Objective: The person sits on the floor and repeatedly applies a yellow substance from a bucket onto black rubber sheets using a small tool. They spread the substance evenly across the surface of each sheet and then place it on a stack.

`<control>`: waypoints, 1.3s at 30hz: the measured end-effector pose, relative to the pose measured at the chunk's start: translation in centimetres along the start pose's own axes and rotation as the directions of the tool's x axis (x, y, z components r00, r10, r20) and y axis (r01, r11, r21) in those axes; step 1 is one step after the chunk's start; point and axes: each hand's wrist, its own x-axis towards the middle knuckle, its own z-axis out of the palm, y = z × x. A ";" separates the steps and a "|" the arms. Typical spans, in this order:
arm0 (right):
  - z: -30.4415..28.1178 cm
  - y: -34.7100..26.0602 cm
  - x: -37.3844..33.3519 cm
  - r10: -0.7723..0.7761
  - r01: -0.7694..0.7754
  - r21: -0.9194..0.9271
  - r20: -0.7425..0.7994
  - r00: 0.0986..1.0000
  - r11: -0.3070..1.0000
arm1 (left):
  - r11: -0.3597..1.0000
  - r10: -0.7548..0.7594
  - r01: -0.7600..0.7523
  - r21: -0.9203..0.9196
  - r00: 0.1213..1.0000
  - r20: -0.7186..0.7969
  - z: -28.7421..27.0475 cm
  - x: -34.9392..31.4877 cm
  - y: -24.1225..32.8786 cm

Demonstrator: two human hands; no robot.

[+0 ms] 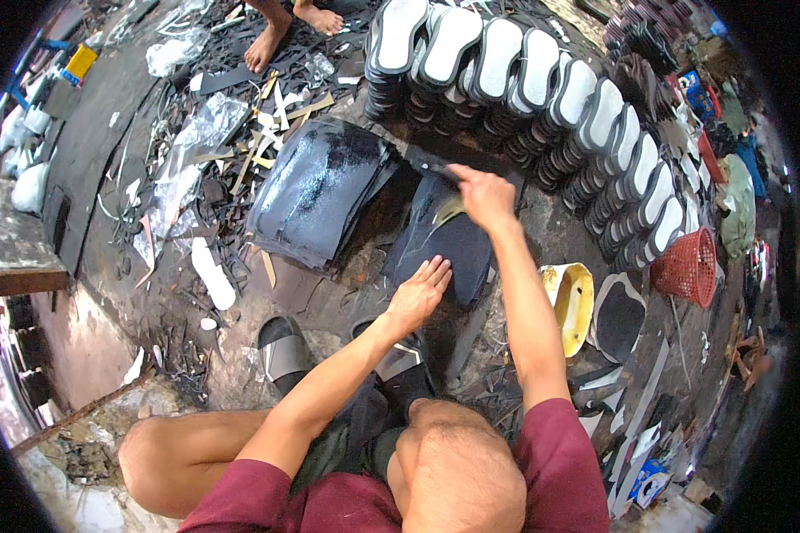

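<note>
My left hand (pixel 423 291) lies flat, fingers stretched out, on a dark sheet (pixel 465 252) on the ground in front of my feet. Above the far part of that sheet, my right hand (pixel 486 197) is closed. A thin dark tool (pixel 433 167) sticks out leftward from its fingers; its kind is too blurred to tell. Between the hands, a pale yellowish streak (pixel 449 211) shows on the sheet. Just left stands a stack of glossy black sheets (pixel 316 191). Right of my right forearm sits a cut-open yellow-and-white container (pixel 576 311) with yellow residue inside.
Stacks of sole-shaped pieces with white tops (pixel 498 60) curve along the far right. A red plastic basket (pixel 687 268) stands at their near end. A dark pale-edged piece (pixel 619 317) lies beside the container. Scraps (pixel 267 133) litter the far left, near another person's bare feet (pixel 269 43).
</note>
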 end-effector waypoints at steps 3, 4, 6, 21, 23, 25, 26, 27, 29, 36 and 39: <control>2.2 3.7 -1.5 -0.013 0.013 -0.138 0.004 1.000 0.990 | 1.000 -0.014 0.014 0.009 1.000 -0.002 1.2 1.8 2.0; 2.9 2.2 -2.3 -0.041 0.052 -0.154 0.078 0.996 0.987 | 0.998 -0.048 0.049 0.032 0.999 -0.017 0.9 1.8 2.5; 5.1 -0.2 -5.3 -0.213 0.215 -0.029 0.072 0.974 0.976 | 0.994 -0.045 0.034 -0.102 0.994 -0.103 1.5 0.9 3.6; -3.9 2.2 -9.1 0.067 0.142 0.570 -0.329 0.942 0.809 | 0.978 -0.174 0.160 -0.133 0.979 -0.106 0.6 1.8 4.7; -0.5 6.7 -7.3 -0.114 0.226 0.419 -0.274 0.955 0.879 | 0.976 -0.159 0.153 -0.155 0.987 -0.028 0.5 2.1 4.8; 2.6 8.9 -5.1 -0.408 0.451 0.239 -0.209 0.889 0.860 | 0.984 -0.138 0.130 -0.121 0.989 -0.060 1.7 1.1 5.0; 3.0 9.6 -3.4 -0.308 0.354 0.282 -0.194 0.931 0.892 | 0.987 -0.126 0.113 -0.115 0.985 -0.114 2.7 0.7 4.5; 3.5 12.3 -2.4 -0.061 0.093 0.293 -0.119 0.991 0.951 | 0.989 -0.100 0.088 -0.121 0.990 -0.100 3.1 1.2 5.1; 2.6 11.6 0.5 -0.053 0.052 0.233 -0.002 0.999 0.971 | 0.991 -0.097 0.090 -0.099 0.993 -0.068 2.8 0.6 4.5; -0.8 12.6 -3.4 0.077 -0.103 0.109 0.223 0.972 0.989 | 0.990 -0.076 0.067 -0.123 0.994 -0.072 1.4 0.8 3.4; 1.2 11.4 -10.0 0.057 -0.103 0.228 0.198 0.979 0.968 | 0.986 -0.102 0.093 -0.136 0.993 -0.066 1.5 0.8 3.7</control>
